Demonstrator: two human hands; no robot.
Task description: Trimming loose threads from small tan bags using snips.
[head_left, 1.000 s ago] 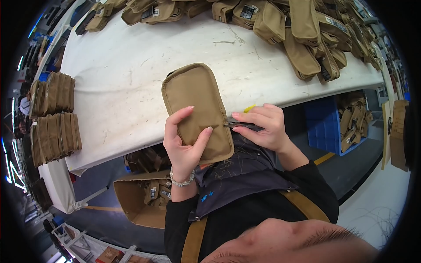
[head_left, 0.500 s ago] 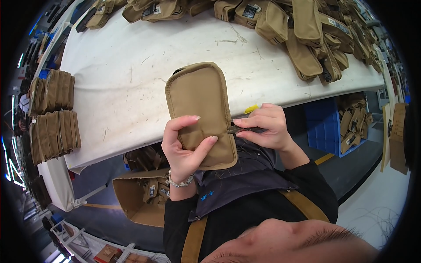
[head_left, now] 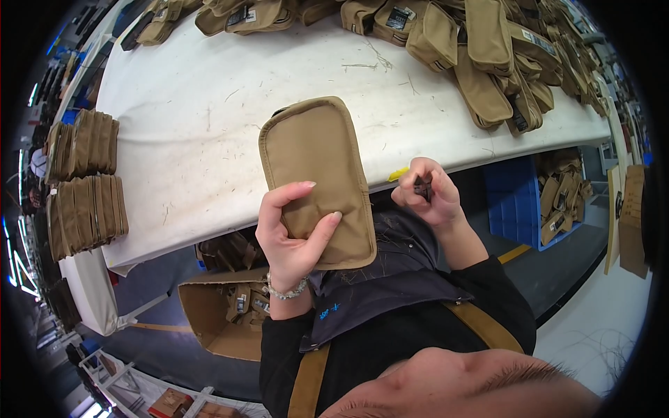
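A tan fabric pouch (head_left: 313, 153) with a stitched, piped edge is tilted upright in front of me, over the table's near edge. My left hand (head_left: 284, 235) grips its lower left part, thumb and forefinger pressed on the front panel. To the right of the pouch and apart from it, my right hand (head_left: 440, 198) is closed around small dark thread snips (head_left: 423, 187). Their tips point roughly toward the table, and most of the handle is hidden in my fingers. A dark apron (head_left: 380, 296) strewn with loose threads covers my lap.
Tan pouches (head_left: 488, 42) lie heaped along the white table's (head_left: 195, 139) far side and right end. Folded tan pieces (head_left: 83, 181) are stacked at the left. Below stand a cardboard box (head_left: 209, 320) and a blue crate (head_left: 512, 202), both holding tan pieces. Something yellow (head_left: 398, 174) lies by the near edge.
My right hand has drawn the snips away from the pouch's right edge, moving right and turning. The left hand still holds the pouch almost in place.
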